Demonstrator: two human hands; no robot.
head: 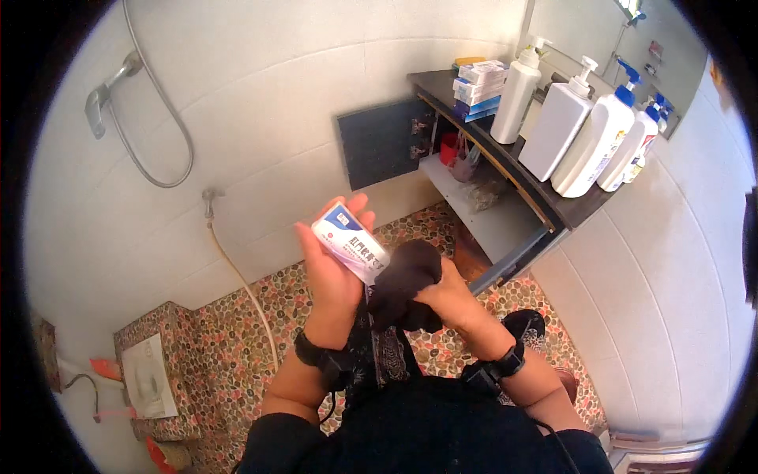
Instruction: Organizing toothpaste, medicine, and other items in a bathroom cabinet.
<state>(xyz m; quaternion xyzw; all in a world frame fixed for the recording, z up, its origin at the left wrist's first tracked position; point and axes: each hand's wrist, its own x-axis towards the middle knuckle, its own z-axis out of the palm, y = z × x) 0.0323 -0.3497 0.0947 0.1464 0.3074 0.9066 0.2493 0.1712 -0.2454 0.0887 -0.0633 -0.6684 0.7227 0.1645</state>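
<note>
My left hand (331, 278) holds a small white and blue cardboard ointment box (353, 244) face up along the palm, its printed side towards me. A bunched black cloth (408, 284) is gripped in my right hand (453, 296), and it overlaps the box's lower right end. Whether the cloth touches the box cannot be made out. Both hands are in front of my body, above the pebble-patterned floor (284, 296). Several similar small boxes (479, 89) are stacked on the dark countertop (435, 83) at the back right.
White pump bottles (556, 130) line the countertop below a mirror (580, 29). The cabinet door (379, 142) hangs open, with a red cup (449, 148) and plastic bags (466, 166) inside. A shower hose (183, 130) hangs on the left wall. A squat toilet (145, 373) lies lower left.
</note>
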